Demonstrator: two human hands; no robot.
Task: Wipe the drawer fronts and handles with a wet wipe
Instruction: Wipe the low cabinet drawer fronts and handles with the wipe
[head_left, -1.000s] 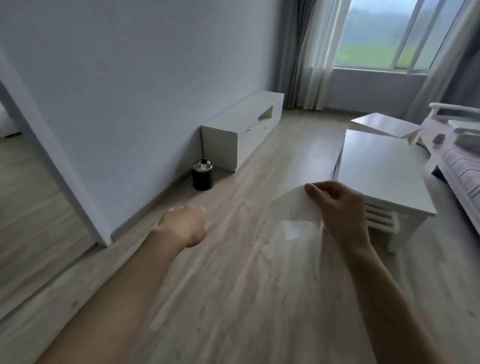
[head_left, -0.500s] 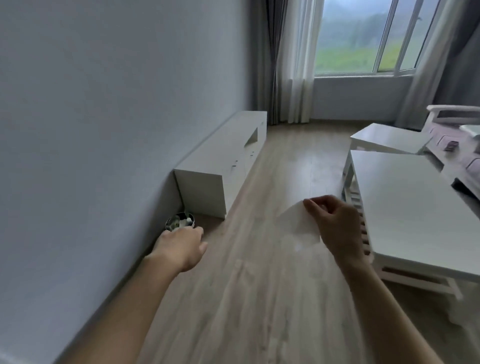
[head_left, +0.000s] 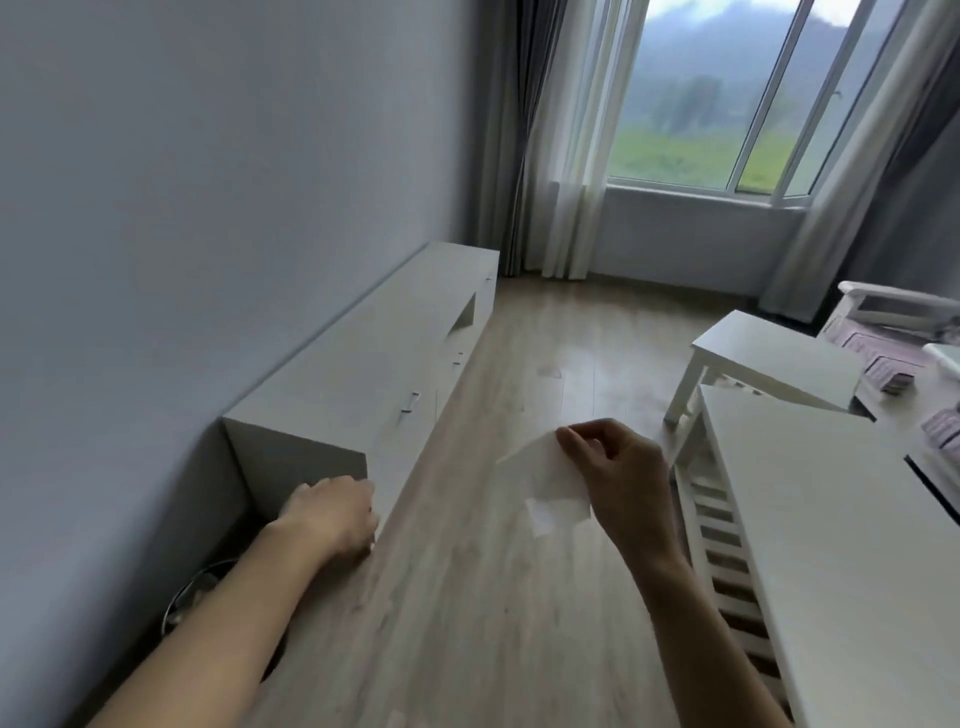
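Note:
A long, low white cabinet (head_left: 374, 358) runs along the left wall, its drawer fronts facing the floor strip, with a small metal handle (head_left: 409, 401) on the nearest front. My right hand (head_left: 621, 480) pinches a thin white wet wipe (head_left: 545, 480) between thumb and fingers, holding it up over the wooden floor to the right of the cabinet. My left hand (head_left: 332, 512) is in front of the cabinet's near corner, fingers loosely curled and holding nothing; whether it touches the corner I cannot tell.
A small black bin (head_left: 192, 597) stands on the floor beside the cabinet's near end, partly hidden by my left forearm. A white coffee table (head_left: 852, 525) and a smaller white table (head_left: 774, 358) stand on the right. Bare wooden floor (head_left: 519, 597) lies between.
I have moved closer to the cabinet, which now looms larger on the left. My left hand has gone forward to the cabinet's near corner. My right hand still holds the wipe.

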